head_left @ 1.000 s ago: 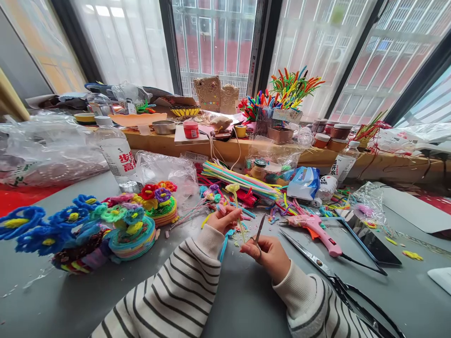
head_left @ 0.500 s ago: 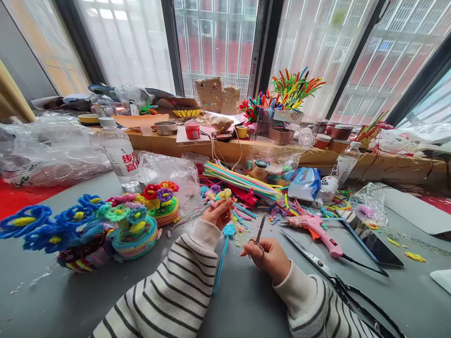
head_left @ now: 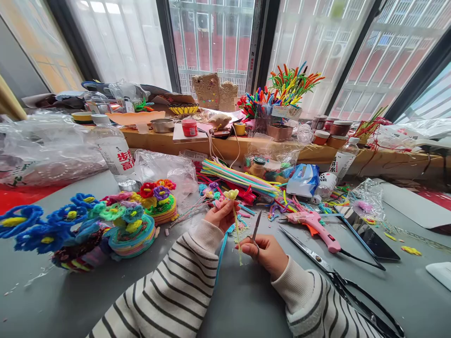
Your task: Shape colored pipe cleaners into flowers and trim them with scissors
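My left hand (head_left: pixel 221 217) pinches a small yellow pipe-cleaner flower (head_left: pixel 231 194) just under its head. From it a thin pale-yellow stem hangs almost straight down. My right hand (head_left: pixel 267 253) is closed on a pair of small scissors (head_left: pixel 258 224), their blades pointing up and away from me. The right fingertips are at the lower stem; whether they grip it I cannot tell. Behind my left hand and below it, a light-blue pipe-cleaner stem (head_left: pixel 221 258) lies on the grey table (head_left: pixel 243 300). Small yellow and pink fluff bits are scattered near it.
Pipe-cleaner flower pots (head_left: pixel 131 239) stand at left. A pink glue gun (head_left: pixel 317 229), large scissors (head_left: pixel 319 259) and a dark tablet (head_left: pixel 369 234) lie at right. A pipe-cleaner bundle (head_left: pixel 239 178) lies behind my hands. Water bottles (head_left: pixel 114 152) stand at both sides.
The yellow flower's stem now hangs more upright, its lower end showing below my right fingertips. My left hand has shifted slightly right. The camera view has tilted a little.
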The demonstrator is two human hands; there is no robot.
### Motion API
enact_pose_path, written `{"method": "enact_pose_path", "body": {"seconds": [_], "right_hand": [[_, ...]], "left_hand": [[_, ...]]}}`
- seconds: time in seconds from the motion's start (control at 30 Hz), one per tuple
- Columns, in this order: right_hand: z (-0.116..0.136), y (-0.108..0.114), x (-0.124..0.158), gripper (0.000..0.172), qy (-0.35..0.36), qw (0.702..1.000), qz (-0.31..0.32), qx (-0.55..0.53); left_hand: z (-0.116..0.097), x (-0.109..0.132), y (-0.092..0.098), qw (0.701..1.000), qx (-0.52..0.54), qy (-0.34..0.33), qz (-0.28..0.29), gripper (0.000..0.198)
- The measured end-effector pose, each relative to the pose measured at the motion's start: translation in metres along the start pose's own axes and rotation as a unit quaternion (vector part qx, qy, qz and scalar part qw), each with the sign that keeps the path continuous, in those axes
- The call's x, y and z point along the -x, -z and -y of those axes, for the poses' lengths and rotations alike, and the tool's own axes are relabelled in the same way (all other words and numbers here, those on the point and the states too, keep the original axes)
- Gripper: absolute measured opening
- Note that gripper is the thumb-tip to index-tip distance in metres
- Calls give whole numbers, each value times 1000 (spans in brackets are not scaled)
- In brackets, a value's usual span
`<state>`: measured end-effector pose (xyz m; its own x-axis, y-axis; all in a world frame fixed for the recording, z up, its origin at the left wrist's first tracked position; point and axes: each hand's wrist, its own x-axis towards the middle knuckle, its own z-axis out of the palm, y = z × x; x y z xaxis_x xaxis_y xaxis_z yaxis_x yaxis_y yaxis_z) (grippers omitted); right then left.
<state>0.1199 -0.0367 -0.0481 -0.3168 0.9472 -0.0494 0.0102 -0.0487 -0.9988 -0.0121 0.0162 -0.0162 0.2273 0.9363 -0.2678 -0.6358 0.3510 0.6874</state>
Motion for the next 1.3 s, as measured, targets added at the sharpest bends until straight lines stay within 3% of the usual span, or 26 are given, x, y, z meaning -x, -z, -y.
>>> {"method": "enact_pose_path", "body": {"seconds": [0.17, 0.37, 0.5, 0.6, 0.77, 0.97, 1.3], "right_hand": [[-2, 1, 0, 45, 16, 1000, 21, 14], [-1, -5, 6, 75, 49, 990, 134, 15], [7, -9, 12, 75, 149, 962, 186, 135], [11, -9, 14, 76, 184, 947, 211, 160], [10, -8, 13, 73, 175, 954, 203, 134], [10, -8, 11, 72, 178, 958, 189, 124], [-1, -5, 7, 60, 134, 977, 116, 114]], "left_hand": [[0, 2, -3, 1000, 0, -6, -5, 15], [-3, 2, -1, 1000, 19, -13, -19, 11], [-4, 2, -2, 1000, 18, 3, -5, 15], [-3, 2, -4, 1000, 13, 7, -21, 22], [-2, 4, -8, 999, 3, 8, -37, 25], [-3, 8, -7, 1000, -7, 20, 4, 13], [-4, 5, -4, 999, 27, -38, -18, 8]]}}
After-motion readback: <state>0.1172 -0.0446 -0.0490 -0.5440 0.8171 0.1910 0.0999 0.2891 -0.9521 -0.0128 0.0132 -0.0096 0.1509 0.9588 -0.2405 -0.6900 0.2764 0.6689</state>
